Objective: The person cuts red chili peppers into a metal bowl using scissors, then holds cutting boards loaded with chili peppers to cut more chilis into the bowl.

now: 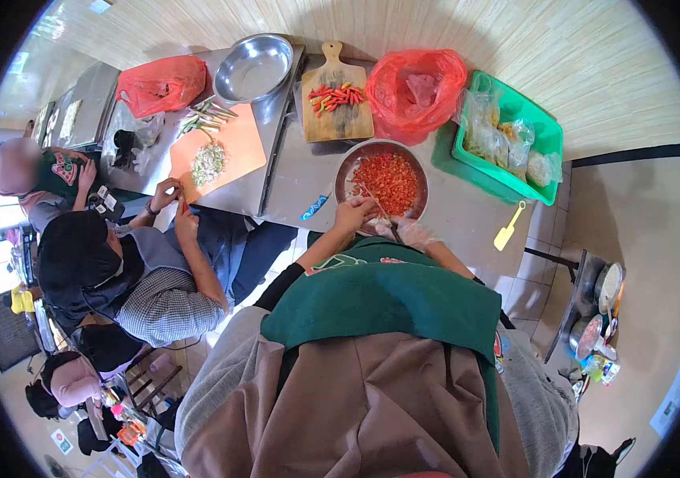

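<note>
A round pan or bowl [343, 169] with a reddish-brown rim holds a heap of chopped red chili [386, 183]. At its near rim, my left hand [354, 215] is closed in a pinch; whatever is between the fingertips is too small to make out. My right hand [415, 234] wears a clear plastic glove and is closed around the dark handle of what looks like scissors [394, 229]. Thin blades point toward the chopped chili, close to my left fingertips. Behind the bowl, whole red chilies [337, 97] lie on a wooden cutting board [335, 126].
A red plastic bag [413, 88] and a green basket [547, 131] of bagged food stand at the back right. A yellow scoop [509, 226] lies at the right edge. At left, a co-worker [141, 263] works at an orange cutting board [244, 151] near a steel bowl [254, 68].
</note>
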Action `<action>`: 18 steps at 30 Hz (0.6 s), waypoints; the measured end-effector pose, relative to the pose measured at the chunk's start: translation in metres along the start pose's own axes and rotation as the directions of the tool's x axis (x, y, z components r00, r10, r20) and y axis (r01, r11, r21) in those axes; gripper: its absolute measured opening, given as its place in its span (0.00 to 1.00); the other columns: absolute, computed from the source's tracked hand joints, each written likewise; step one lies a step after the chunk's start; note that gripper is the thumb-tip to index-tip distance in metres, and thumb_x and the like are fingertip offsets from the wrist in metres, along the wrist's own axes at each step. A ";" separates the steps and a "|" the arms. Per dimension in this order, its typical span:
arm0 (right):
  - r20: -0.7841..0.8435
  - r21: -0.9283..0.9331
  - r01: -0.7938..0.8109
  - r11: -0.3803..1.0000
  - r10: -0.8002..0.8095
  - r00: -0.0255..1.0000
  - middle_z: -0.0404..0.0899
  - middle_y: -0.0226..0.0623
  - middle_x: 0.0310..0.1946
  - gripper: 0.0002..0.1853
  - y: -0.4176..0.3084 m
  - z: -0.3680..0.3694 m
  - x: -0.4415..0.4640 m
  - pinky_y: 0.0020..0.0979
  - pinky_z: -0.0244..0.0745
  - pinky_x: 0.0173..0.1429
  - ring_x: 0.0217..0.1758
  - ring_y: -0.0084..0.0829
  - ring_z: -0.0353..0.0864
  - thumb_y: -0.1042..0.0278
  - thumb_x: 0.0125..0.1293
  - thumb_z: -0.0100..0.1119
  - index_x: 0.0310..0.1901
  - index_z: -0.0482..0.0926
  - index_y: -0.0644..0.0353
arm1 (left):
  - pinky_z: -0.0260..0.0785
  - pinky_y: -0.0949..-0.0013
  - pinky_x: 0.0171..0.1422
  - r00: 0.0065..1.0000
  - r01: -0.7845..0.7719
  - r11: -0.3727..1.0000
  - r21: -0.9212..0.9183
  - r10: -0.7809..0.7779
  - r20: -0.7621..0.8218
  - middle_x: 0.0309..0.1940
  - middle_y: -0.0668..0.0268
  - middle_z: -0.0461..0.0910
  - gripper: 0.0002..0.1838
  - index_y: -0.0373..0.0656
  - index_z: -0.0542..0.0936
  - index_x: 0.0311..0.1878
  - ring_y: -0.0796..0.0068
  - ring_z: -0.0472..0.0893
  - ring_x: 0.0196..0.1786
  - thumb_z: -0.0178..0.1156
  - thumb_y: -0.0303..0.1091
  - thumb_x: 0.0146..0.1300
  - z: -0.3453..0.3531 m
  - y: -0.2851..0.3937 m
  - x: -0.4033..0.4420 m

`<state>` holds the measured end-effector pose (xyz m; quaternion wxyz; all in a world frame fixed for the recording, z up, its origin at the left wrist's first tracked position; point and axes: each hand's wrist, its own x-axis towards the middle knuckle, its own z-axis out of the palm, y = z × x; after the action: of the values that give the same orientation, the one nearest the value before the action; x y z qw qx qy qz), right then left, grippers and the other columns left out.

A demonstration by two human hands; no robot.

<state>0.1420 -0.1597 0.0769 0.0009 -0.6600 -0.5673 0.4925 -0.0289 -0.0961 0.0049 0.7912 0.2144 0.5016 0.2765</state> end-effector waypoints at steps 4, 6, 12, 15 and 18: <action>0.014 -0.023 0.019 1.000 -0.019 1.000 0.77 0.54 0.49 0.36 0.012 0.009 0.013 0.44 0.68 0.58 0.55 0.51 0.76 0.29 0.59 0.47 0.53 0.76 0.54 | 0.77 0.74 0.47 0.999 0.020 0.999 0.033 -0.022 0.048 0.39 0.63 0.81 0.12 0.33 0.79 0.46 0.74 0.81 0.40 0.61 0.31 0.63 -0.004 0.001 0.002; 0.048 -0.031 0.011 0.999 -0.010 0.999 0.76 0.55 0.50 0.36 0.004 0.002 0.008 0.44 0.68 0.58 0.56 0.51 0.75 0.28 0.60 0.46 0.53 0.76 0.55 | 0.78 0.75 0.44 0.999 0.007 1.000 0.010 -0.007 0.040 0.39 0.62 0.82 0.13 0.31 0.79 0.46 0.73 0.82 0.38 0.62 0.30 0.62 -0.006 -0.001 0.005; -0.053 0.012 0.072 0.997 -0.071 0.996 0.81 0.51 0.38 0.33 0.026 0.023 0.019 0.42 0.71 0.50 0.45 0.48 0.80 0.32 0.62 0.47 0.50 0.77 0.56 | 0.78 0.75 0.41 0.999 -0.033 0.999 0.032 0.034 -0.030 0.37 0.63 0.82 0.11 0.32 0.79 0.43 0.74 0.82 0.35 0.62 0.30 0.62 -0.004 -0.008 0.008; -0.048 0.063 0.078 0.995 -0.075 0.996 0.81 0.51 0.39 0.34 0.029 0.026 0.024 0.41 0.71 0.51 0.45 0.46 0.79 0.31 0.62 0.47 0.52 0.76 0.56 | 0.77 0.77 0.44 0.999 -0.054 0.997 0.046 0.054 0.002 0.36 0.64 0.81 0.11 0.34 0.79 0.45 0.76 0.81 0.35 0.60 0.31 0.64 0.002 -0.004 0.003; 0.022 0.015 0.009 1.000 -0.009 1.000 0.78 0.56 0.46 0.38 0.029 0.020 0.031 0.44 0.69 0.56 0.53 0.52 0.76 0.27 0.60 0.44 0.51 0.76 0.58 | 0.77 0.76 0.40 0.997 -0.067 0.997 0.036 0.068 -0.027 0.35 0.64 0.82 0.10 0.34 0.80 0.41 0.76 0.82 0.33 0.62 0.32 0.63 0.000 -0.007 0.006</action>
<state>0.1465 -0.1577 0.0303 0.0018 -0.6520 -0.5666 0.5038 -0.0251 -0.0973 -0.0034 0.7705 0.2412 0.5099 0.2970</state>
